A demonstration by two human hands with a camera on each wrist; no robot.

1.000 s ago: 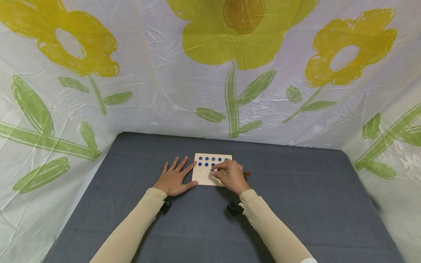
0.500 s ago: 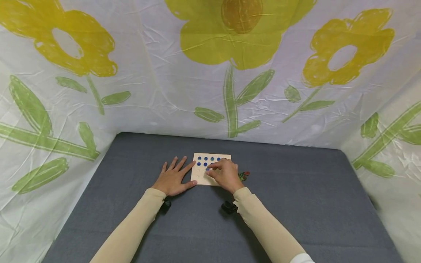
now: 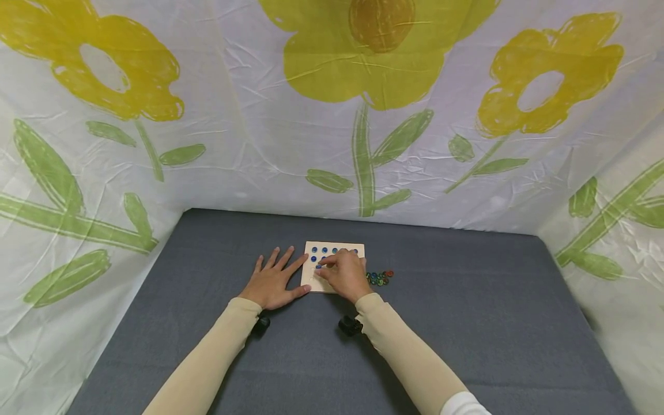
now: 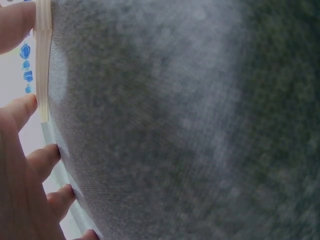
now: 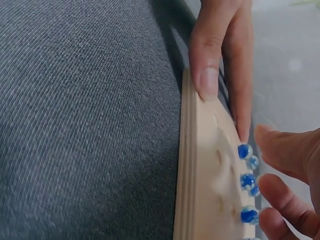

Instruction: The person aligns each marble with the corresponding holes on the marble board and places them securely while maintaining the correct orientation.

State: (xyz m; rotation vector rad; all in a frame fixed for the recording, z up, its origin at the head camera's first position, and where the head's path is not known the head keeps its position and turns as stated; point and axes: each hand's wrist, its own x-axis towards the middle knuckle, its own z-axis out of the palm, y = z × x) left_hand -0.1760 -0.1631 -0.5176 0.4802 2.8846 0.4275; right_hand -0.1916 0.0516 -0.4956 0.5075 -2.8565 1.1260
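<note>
A light wooden board [image 3: 307, 282] with rows of round hollows lies on the table, blue marbles [image 3: 324, 250] seated in its back rows. My left hand [image 3: 272, 286] lies with fingers spread at the board's left side; its thumb and index fingertip touch the edge. Over the board, my right hand [image 3: 346, 275] pinches a blue marble [image 3: 319, 266] between thumb and index finger, above the left front part. In the right wrist view, bare hollows show in front of the blue marbles [image 5: 247, 181]. The right hand hides much of the board's right half in the head view.
Several green, blue and red marbles [image 3: 381, 279] lie loose on the dark grey tablecloth [image 3: 467, 311], just right of the board. A white curtain [image 3: 249, 144] with painted yellow flowers stands behind and along both sides of the table.
My right hand has moved left across the board with the blue marble in its fingertips, uncovering more of the loose marbles. The left hand stays on the board's edge.
</note>
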